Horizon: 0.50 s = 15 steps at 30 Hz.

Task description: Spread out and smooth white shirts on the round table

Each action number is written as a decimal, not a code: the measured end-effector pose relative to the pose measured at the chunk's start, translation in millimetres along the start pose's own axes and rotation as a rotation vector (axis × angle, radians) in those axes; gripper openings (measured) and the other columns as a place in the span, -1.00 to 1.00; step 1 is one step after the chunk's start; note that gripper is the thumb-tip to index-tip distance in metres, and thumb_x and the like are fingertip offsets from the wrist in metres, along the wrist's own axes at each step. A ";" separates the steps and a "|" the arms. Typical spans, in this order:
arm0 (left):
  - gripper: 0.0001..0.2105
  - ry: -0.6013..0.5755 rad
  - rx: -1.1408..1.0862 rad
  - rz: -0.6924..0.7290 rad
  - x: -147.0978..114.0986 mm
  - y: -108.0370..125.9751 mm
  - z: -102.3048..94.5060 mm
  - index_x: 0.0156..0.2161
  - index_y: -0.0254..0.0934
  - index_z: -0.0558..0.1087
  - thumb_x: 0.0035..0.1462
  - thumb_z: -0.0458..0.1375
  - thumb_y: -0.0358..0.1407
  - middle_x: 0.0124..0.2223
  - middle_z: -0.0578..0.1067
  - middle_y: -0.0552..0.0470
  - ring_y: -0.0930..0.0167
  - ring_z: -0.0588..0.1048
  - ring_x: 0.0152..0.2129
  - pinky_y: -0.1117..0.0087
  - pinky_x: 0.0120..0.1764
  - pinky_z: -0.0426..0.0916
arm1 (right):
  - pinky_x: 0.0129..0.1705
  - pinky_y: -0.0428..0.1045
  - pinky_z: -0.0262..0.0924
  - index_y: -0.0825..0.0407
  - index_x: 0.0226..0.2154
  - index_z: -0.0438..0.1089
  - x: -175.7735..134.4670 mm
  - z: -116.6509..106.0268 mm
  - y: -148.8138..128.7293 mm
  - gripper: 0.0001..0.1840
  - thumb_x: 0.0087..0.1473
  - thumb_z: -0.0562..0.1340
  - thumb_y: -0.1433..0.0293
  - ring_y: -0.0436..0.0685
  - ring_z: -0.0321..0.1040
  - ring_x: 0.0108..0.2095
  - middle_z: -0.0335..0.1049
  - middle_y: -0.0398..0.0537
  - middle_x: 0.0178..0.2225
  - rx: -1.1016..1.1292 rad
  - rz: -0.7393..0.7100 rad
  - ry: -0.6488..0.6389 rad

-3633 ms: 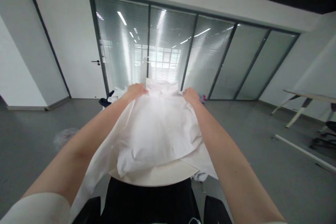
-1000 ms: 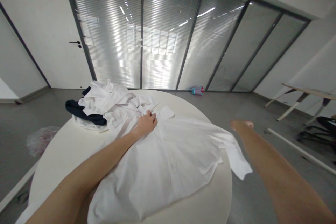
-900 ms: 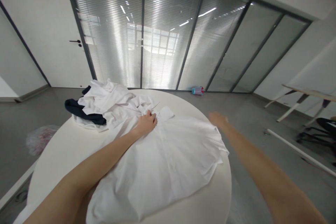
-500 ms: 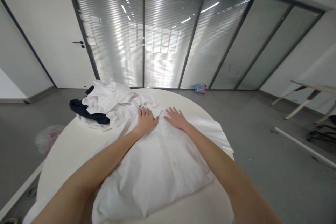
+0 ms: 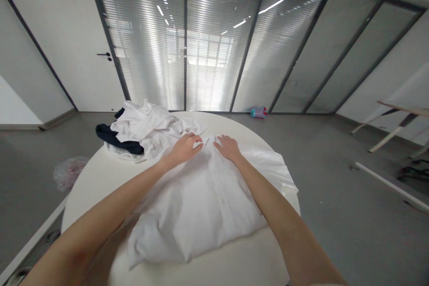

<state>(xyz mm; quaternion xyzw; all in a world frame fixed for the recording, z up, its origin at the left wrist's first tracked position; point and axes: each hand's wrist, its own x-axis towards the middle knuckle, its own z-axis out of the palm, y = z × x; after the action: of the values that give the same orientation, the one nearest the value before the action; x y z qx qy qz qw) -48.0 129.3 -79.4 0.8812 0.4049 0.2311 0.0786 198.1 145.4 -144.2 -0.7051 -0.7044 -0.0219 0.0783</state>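
Note:
A white shirt (image 5: pixel 201 205) with a button front lies spread over the round table, its collar end away from me and its hem towards me. My left hand (image 5: pixel 186 148) is at the left of the collar, fingers bent and thumb apart, with nothing visible between them. Across the collar, my right hand (image 5: pixel 228 146) rests on the cloth with its fingers spread. A small grey mark, perhaps a label, shows between the hands. Just beyond my left hand lies a heap of crumpled white clothes (image 5: pixel 144 120), with a dark navy garment (image 5: pixel 117 139) among it.
The round white table (image 5: pixel 83 187) stands before a glass partition with blinds (image 5: pixel 208 53). On the floor are a clear plastic bag (image 5: pixel 69 173) at left and a blue and pink basket (image 5: pixel 258 112) beyond the table. Another table (image 5: pixel 402 108) stands at far right.
My left hand has turned and lifted from lying flat, its fingers now bent. My right hand stays by the collar. The shirt's near hem has drawn slightly away from me.

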 end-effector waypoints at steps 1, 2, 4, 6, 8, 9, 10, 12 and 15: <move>-0.73 -0.062 -0.035 0.014 -12.5 9.1 -15.2 -0.16 -0.23 0.52 0.30 0.01 -0.17 -0.20 0.56 -0.03 0.31 0.51 -0.23 0.33 -0.11 0.35 | 0.30 0.21 -0.22 0.06 0.29 0.17 -2.1 -3.1 -2.2 -0.29 0.34 -0.17 -0.02 0.32 -0.08 0.32 0.06 0.17 0.34 -0.012 -0.004 0.050; -0.70 -0.123 -0.048 0.013 -27.6 18.0 -29.9 -0.25 -0.22 0.52 0.30 0.00 -0.12 -0.31 0.55 0.01 0.34 0.50 -0.35 0.37 -0.22 0.34 | 0.29 0.20 -0.22 0.08 0.26 0.21 -4.5 -7.0 -4.9 -0.33 0.35 -0.14 0.02 0.33 -0.05 0.30 0.12 0.19 0.30 -0.029 -0.020 0.101; -0.61 -0.218 -0.030 -0.017 -63.8 31.3 -56.8 -0.43 -0.22 0.48 0.28 0.00 -0.03 -0.45 0.50 0.05 0.38 0.45 -0.49 0.40 -0.36 0.26 | 0.26 0.19 -0.20 0.08 0.18 0.31 -10.6 -17.4 -10.7 -0.43 0.35 -0.09 0.12 0.34 0.04 0.22 0.26 0.20 0.19 -0.063 -0.092 0.191; -0.53 -0.282 -0.019 -0.058 -104.8 33.5 -79.5 -0.52 -0.23 0.42 0.26 0.00 0.06 -0.53 0.46 0.05 0.40 0.40 -0.56 0.41 -0.43 0.18 | 0.21 0.18 -0.13 0.07 0.07 0.41 -18.9 -31.8 -14.0 -0.49 0.35 -0.07 0.18 0.32 0.15 0.13 0.35 0.19 0.08 -0.059 -0.138 0.236; -0.47 -0.339 -0.048 -0.128 -146.9 23.0 -97.3 -0.55 -0.24 0.40 0.25 -0.03 0.12 -0.56 0.43 0.04 0.40 0.38 -0.59 0.42 -0.47 0.14 | 0.11 0.12 0.00 0.08 -0.08 0.48 -30.9 -50.6 -10.5 -0.52 0.34 -0.07 0.22 0.28 0.26 0.01 0.42 0.18 -0.02 -0.004 -0.092 0.267; -0.46 -0.372 -0.089 -0.178 -167.4 14.4 -104.2 -0.55 -0.24 0.41 0.26 -0.05 0.12 -0.57 0.43 0.04 0.40 0.38 -0.60 0.43 -0.48 0.15 | 0.04 0.08 0.06 0.08 -0.17 0.50 -39.0 -61.4 -4.9 -0.53 0.33 -0.06 0.23 0.25 0.30 -0.06 0.44 0.16 -0.08 0.032 -0.051 0.274; -0.46 -0.411 -0.152 -0.239 -187.0 5.0 -109.6 -0.52 -0.24 0.44 0.26 -0.07 0.11 -0.56 0.46 0.03 0.39 0.40 -0.60 0.44 -0.48 0.17 | -0.05 0.04 0.11 0.07 -0.26 0.50 -48.7 -72.6 3.6 -0.54 0.32 -0.05 0.23 0.21 0.34 -0.14 0.47 0.14 -0.16 0.065 -0.012 0.270; -0.50 -0.458 -0.261 -0.305 -222.0 -11.5 -115.3 -0.47 -0.22 0.51 0.25 -0.04 0.08 -0.51 0.51 0.02 0.36 0.45 -0.55 0.45 -0.46 0.23 | -0.24 -0.01 0.12 0.04 -0.44 0.45 -74.1 -93.9 28.5 -0.54 0.28 0.00 0.18 0.16 0.36 -0.31 0.47 0.07 -0.34 0.109 0.031 0.222; -0.65 -0.458 -0.351 -0.270 -258.5 -19.7 -110.5 -0.27 -0.16 0.60 0.18 0.09 0.02 -0.30 0.60 0.00 0.28 0.52 -0.36 0.43 -0.31 0.34 | -0.40 -0.04 0.03 0.02 -0.59 0.36 -125.7 -114.3 75.5 -0.55 0.21 0.04 0.17 0.10 0.30 -0.47 0.38 -0.04 -0.55 0.147 0.090 0.137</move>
<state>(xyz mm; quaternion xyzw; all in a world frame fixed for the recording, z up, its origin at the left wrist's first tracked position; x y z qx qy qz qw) -259.5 -57.0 -77.2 0.8214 0.4442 0.0807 0.3485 281.6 5.2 -55.1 -0.7252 -0.6648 -0.0149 0.1787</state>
